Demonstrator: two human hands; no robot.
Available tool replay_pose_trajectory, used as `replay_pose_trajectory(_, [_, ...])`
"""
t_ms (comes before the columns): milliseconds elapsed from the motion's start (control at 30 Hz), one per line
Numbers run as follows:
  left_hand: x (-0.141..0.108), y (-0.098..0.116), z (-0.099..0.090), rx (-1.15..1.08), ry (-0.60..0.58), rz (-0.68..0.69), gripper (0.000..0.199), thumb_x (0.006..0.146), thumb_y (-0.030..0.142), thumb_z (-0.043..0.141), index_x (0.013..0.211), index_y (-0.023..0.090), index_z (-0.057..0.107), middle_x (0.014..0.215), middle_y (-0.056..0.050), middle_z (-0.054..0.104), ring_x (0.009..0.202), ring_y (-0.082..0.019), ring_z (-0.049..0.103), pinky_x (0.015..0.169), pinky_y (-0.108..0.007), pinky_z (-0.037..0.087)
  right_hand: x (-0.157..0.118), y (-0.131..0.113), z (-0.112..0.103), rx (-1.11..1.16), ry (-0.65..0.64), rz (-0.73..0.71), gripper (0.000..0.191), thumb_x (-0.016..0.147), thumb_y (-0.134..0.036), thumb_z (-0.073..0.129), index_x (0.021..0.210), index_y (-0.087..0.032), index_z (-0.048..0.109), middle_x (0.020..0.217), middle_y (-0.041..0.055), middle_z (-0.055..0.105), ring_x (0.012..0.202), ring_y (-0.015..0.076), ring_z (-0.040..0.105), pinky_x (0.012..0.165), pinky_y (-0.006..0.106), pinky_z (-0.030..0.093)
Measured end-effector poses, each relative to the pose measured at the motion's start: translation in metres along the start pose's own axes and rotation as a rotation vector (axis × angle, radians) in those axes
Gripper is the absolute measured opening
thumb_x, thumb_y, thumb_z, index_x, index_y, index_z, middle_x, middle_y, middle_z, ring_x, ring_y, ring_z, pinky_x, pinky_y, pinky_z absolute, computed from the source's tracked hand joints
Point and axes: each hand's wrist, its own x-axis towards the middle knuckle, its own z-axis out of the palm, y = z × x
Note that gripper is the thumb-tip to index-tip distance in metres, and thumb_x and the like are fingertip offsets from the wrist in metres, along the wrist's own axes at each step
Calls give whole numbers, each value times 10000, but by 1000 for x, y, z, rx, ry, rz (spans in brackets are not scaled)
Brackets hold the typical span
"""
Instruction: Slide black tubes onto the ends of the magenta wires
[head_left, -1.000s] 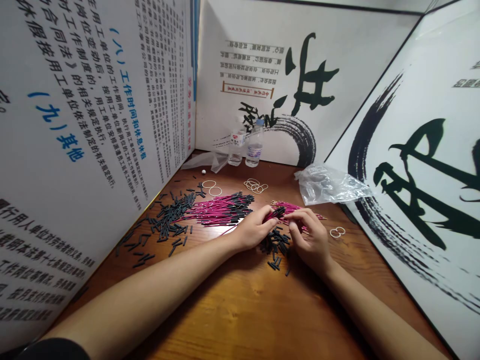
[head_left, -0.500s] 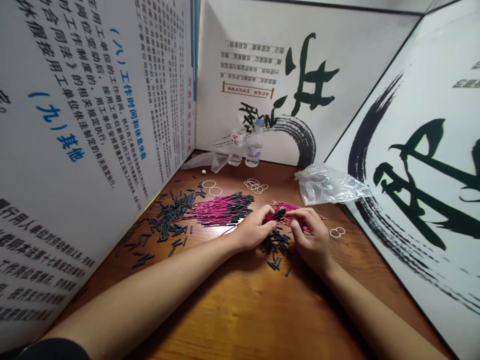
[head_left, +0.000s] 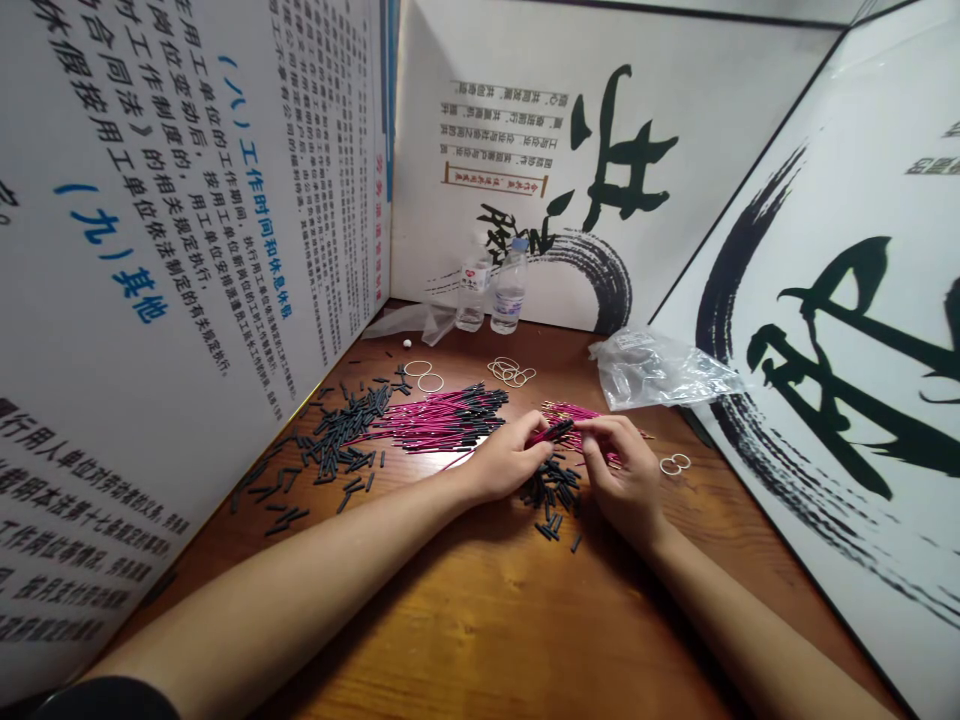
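Note:
A small bundle of pink wires with black sleeves on their ends (head_left: 556,432) is gripped in my left hand (head_left: 508,462), its fingers closed round it. At the bundle's tip, the thumb and forefinger of my right hand (head_left: 628,478) are pinched together; what they hold is too small to make out. Below the bundle, between both hands, lies a little heap of short black sleeves (head_left: 553,485). More pink wires with bare, gold-coloured ends (head_left: 571,411) lie behind my hands, partly hidden. To the left is a larger pile of pink wires with black-sleeved ends (head_left: 442,418).
Many loose black sleeves (head_left: 337,440) spread over the table's left side. Rubber bands (head_left: 511,373) lie behind the wires, with two rings (head_left: 675,464) at right. Two water bottles (head_left: 508,295) and a clear plastic bag (head_left: 660,370) stand near the printed panels (head_left: 525,50).
Both hands stay almost where they were. At the bundle's tip the ends look blacker, with less gold showing than before.

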Motion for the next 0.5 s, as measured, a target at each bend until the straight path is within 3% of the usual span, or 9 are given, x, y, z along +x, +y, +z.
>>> replay_pose_trajectory(500, [0,-6,1,0,18,28,100,860,266,452,858,172,486,744,30,442,712,-119,399,691,-256,350,-1,1,-1,-20,-76,52,115,879,-189,516,890,-210,629,845,35,620,726,160,566,640,297,451])
